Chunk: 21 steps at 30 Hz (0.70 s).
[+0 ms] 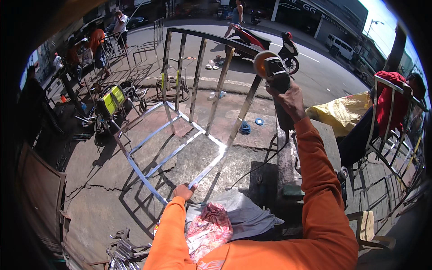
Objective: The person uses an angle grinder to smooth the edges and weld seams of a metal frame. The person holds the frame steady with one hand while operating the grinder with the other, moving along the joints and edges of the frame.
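Note:
A metal chair frame (207,170) of welded square tubes stands in front of me, its tall barred back rising on the far side and its seat part nearer. My left hand (183,192) is closed around the near end of its right seat tube. Up at the right, my right hand (290,100) grips an angle grinder (276,69) by its body. The grinder's round disc (259,63) is at the top right corner of the frame's back; whether it touches the metal I cannot tell. A black cable (267,160) trails from the grinder.
A pink patterned cloth (211,227) and a grey cloth (245,213) lie close to me. Blue rings (245,129) sit on the cracked concrete. A yellow-green machine (111,100) stands left; a red scooter (247,45) is beyond. At right, a person in red (389,99) is beside another frame.

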Available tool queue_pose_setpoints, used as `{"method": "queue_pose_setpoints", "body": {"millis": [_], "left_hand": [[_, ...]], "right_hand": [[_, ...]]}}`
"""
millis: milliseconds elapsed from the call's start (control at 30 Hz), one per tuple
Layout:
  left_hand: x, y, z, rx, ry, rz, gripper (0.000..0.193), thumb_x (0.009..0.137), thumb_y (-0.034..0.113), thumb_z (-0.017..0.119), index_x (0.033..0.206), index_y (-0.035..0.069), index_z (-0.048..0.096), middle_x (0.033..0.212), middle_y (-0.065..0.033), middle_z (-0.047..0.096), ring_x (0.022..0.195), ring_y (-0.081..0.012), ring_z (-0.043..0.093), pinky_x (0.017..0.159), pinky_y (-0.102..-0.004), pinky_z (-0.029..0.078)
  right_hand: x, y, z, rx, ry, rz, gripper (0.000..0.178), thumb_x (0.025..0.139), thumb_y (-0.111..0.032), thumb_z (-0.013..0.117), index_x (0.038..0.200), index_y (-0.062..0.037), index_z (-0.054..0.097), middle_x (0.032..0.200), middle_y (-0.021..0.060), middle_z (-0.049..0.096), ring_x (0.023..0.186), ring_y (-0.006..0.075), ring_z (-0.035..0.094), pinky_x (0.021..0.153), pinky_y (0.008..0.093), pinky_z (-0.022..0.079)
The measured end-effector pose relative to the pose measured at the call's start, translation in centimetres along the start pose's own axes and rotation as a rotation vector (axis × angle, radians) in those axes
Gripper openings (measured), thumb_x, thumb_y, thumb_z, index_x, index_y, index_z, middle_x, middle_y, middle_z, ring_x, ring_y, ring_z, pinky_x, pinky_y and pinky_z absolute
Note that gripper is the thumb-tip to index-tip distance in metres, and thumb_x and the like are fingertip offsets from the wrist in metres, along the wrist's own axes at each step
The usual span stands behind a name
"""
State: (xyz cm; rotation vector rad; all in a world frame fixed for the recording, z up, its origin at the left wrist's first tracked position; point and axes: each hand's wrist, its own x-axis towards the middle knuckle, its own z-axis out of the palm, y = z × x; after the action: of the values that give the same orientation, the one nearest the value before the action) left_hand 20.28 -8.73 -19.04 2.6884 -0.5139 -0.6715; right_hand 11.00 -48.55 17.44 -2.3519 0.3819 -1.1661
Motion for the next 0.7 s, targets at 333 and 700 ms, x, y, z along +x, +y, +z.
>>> {"method": "queue_pose_setpoints", "body": {"millis": [333, 700], "left_hand": [[-0.5, 0.2, 0.1, -0.023, 0.036, -0.011, 0.065, 0.084, 0.068, 0.055, 0.108, 0.009, 0.071, 0.106, -0.0197, 0.07, 0.104, -0.0397, 0.064, 0.09, -0.0482, 0.048], [0.2, 0.8, -0.5, 0.073, 0.061, -0.045, 0.07, 0.083, 0.07, 0.054, 0.107, 0.007, 0.072, 0.107, -0.0248, 0.068, 0.105, -0.0438, 0.063, 0.092, -0.0501, 0.048]], "right_hand": [[0.8, -3.5, -1.7, -0.564, -0.292, -0.076, 0.059, 0.068, -0.044, 0.08, 0.103, -0.003, 0.056, 0.084, 0.0195, 0.069, 0.079, 0.0375, 0.069, 0.071, 0.0459, 0.055], [2.7, -5.2, -1.1, -0.539, -0.358, -0.002, 0.055, 0.067, -0.046, 0.076, 0.097, -0.001, 0.071, 0.092, 0.0175, 0.071, 0.087, 0.0321, 0.071, 0.08, 0.04, 0.058]]}}
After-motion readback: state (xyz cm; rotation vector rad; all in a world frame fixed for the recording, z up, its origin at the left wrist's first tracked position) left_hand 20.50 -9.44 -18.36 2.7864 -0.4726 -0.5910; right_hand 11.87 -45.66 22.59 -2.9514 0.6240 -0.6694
